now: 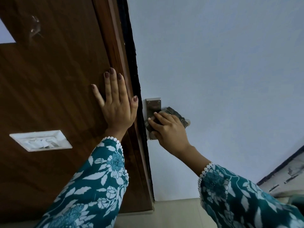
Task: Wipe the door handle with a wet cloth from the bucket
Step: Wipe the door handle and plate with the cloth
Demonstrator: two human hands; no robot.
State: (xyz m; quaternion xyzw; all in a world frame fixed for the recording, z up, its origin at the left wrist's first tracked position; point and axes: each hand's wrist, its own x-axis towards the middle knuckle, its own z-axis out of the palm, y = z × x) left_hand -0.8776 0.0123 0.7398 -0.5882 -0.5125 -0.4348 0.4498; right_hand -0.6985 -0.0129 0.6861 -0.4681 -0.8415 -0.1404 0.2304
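Note:
A steel door handle plate (pixel 153 105) is fixed on the pale blue door (pixel 213 63), close to its left edge. My right hand (pixel 167 129) presses a dark grey wet cloth (pixel 176 115) over the handle, so the lever itself is mostly hidden; only a tip shows at the cloth's right end. My left hand (pixel 117 104) lies flat, fingers spread, on the brown wooden panel (pixel 49 83) beside the door edge and holds nothing. No bucket is in view.
A white switch plate (pixel 41 140) sits on the wooden panel at lower left. A dark gap (pixel 136 76) runs between panel and door. Beige floor tiles (pixel 172 211) show below, and a dark-edged frame (pixel 283 168) at far right.

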